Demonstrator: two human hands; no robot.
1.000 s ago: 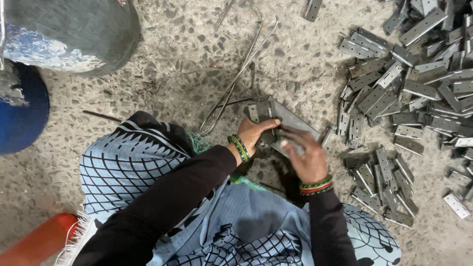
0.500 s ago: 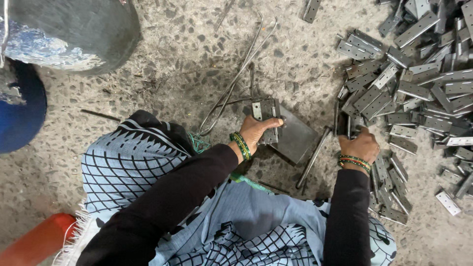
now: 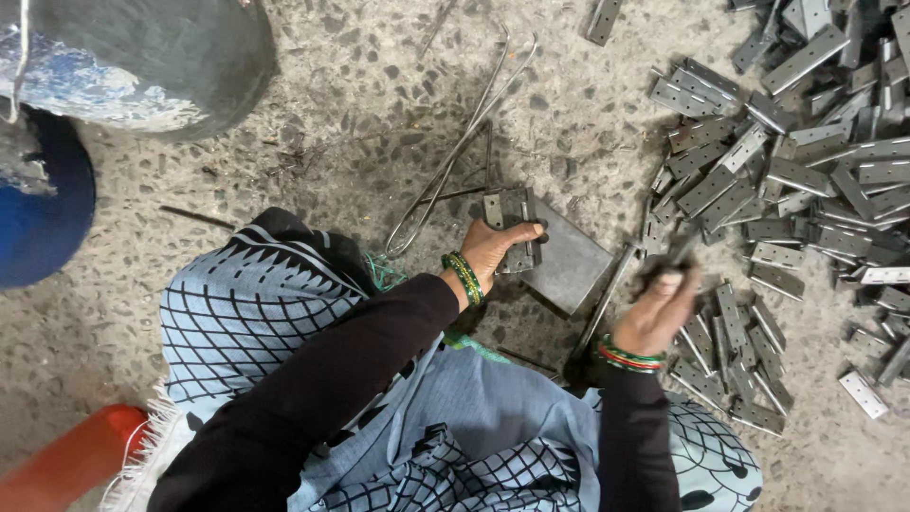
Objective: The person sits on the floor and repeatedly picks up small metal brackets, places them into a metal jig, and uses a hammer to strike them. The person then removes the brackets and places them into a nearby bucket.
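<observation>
Over the patterned grey cloth (image 3: 237, 322) on the person's lap, the left hand (image 3: 493, 251) pinches a hinge (image 3: 512, 228) against a flat metal block (image 3: 569, 261), while at three o'clock the blurred right hand (image 3: 664, 303) grips a dark piece (image 3: 678, 251) beside the hinge heap (image 3: 806, 171), bent wires (image 3: 464, 142) lying at twelve o'clock.

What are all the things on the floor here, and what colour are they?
hinge: one, grey metal, under the left hand on the block
metal block: one, dark grey, floor centre
hinge pile: too many to count, grey, floor on the right
bent wire: one long loop, grey, beyond the block
thin rod: one, dark, leaning beside the block
drum: one, dark grey with blue, top left
blue tub: one, left edge
red pipe: one, bottom left
left hand: grip on the hinge
right hand: blurred, holding a small dark piece
</observation>
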